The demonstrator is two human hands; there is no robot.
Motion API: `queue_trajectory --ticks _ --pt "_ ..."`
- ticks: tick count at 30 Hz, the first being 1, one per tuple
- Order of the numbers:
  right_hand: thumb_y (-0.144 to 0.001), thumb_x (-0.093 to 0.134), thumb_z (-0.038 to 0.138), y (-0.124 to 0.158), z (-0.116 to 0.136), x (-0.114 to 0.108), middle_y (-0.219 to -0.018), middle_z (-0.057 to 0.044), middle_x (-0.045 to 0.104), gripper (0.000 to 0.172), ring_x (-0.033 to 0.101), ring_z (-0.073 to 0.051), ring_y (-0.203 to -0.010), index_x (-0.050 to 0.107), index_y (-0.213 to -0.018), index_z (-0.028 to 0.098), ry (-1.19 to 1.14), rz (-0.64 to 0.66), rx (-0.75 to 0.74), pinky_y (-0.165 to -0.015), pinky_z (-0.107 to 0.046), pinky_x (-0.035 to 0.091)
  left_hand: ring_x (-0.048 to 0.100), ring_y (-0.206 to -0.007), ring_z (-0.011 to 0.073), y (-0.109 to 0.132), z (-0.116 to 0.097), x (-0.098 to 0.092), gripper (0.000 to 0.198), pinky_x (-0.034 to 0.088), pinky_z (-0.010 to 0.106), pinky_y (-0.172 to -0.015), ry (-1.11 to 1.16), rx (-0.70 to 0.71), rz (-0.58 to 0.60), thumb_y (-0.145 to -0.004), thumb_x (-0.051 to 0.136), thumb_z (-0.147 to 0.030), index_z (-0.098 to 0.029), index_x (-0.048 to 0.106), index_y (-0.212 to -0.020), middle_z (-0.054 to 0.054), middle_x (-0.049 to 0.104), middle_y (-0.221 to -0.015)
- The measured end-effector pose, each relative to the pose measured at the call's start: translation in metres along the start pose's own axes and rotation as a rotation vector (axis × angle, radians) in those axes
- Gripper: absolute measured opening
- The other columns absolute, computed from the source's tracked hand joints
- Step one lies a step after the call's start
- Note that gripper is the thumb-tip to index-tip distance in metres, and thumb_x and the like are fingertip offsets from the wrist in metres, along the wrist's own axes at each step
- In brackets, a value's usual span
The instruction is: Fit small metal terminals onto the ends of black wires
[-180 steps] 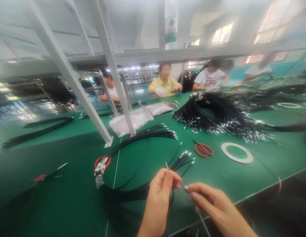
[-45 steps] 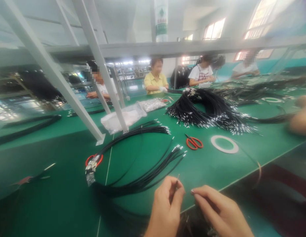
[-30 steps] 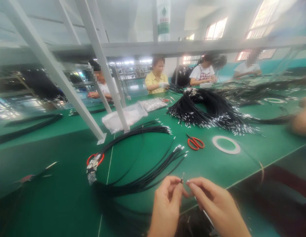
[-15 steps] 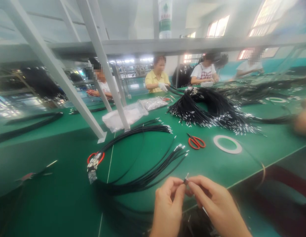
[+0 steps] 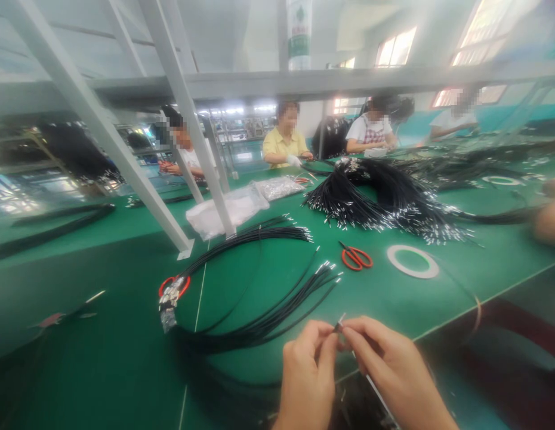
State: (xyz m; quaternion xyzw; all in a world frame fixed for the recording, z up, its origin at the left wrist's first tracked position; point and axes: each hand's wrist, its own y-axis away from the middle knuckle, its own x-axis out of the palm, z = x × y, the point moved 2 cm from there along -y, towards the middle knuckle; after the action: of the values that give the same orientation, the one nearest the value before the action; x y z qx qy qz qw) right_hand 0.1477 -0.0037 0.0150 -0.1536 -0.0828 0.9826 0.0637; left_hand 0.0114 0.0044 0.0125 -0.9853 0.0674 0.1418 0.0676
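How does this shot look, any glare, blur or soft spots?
Head view: glare whitens the upper-right windows; head view: the rounded shape at the right edge is smeared; head view: the red-handled scissors look fairly crisp, while the small piece between the left hand and right hand is too soft to identify.

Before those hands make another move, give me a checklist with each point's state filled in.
1. Left hand gripping the small dark piece: ok, pinched at the fingertips.
2. Right hand grip: cannot tell; its fingertips are at that piece, but what they pinch is hidden.
3. Piece fully visible: not ok, fingers cover part of it.
4. Red-handled scissors apart from both hands: ok.
5. White ring lying flat on the green table: ok.
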Motion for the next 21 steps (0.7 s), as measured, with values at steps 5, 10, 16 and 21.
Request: queue_trajectory --ticks 5,10,16,21 --pt "-0.088 0.063 0.038 -0.0003 0.0023 -0.0002 -0.067 0.0 0.071 0.022 0.065 -0.017 -0.063 0.078 -0.08 0.023 -0.03 -0.027 -0.004 -0.059 -0.022 0.051 0.071 -0.075 0.0211 0.0028 0.0035 0.0027 0.02 0.049 0.028 -0.068 -0.222 0.117 -0.067 -0.094 0.048 -0.017 -0.02 0.066 -0.086 0.005 0.074 -0.079" --pt "-0.087 0.062 0.037 -0.0003 0.002 -0.0006 -0.071 0.0 0.072 0.022 0.066 -0.019 -0.068 0.076 -0.079 0.022 0.01 -0.034 -0.002 -0.061 -0.022 0.051 0.071 -0.077 0.0227 0.0052 0.0077 0.0046 0.018 0.051 0.03 -0.067 -0.405 0.265 -0.133 -0.094 0.049 -0.011 -0.018 0.065 -0.091 0.007 0.075 -0.082" --pt "-0.089 0.06 0.037 -0.002 0.0014 -0.0032 -0.07 0.0 0.072 0.025 0.067 -0.018 -0.066 0.074 -0.077 0.021 0.064 0.003 -0.005 -0.06 -0.021 0.053 0.071 -0.072 0.0218 0.0067 0.0052 0.0067 0.017 0.055 0.031 -0.065 -0.531 0.448 -0.215 -0.094 0.048 -0.01 -0.019 0.062 -0.094 0.005 0.075 -0.081" --pt "-0.087 0.06 0.039 -0.0023 -0.0016 -0.0047 -0.07 -0.001 0.072 0.025 0.067 -0.019 -0.066 0.075 -0.079 0.02 0.061 0.034 0.016 -0.061 -0.021 0.053 0.07 -0.062 0.0206 0.0079 0.0037 0.0082 0.021 0.055 0.032 -0.057 -0.613 0.587 -0.306 -0.1 0.038 -0.016 -0.02 0.058 -0.094 0.003 0.074 -0.075"
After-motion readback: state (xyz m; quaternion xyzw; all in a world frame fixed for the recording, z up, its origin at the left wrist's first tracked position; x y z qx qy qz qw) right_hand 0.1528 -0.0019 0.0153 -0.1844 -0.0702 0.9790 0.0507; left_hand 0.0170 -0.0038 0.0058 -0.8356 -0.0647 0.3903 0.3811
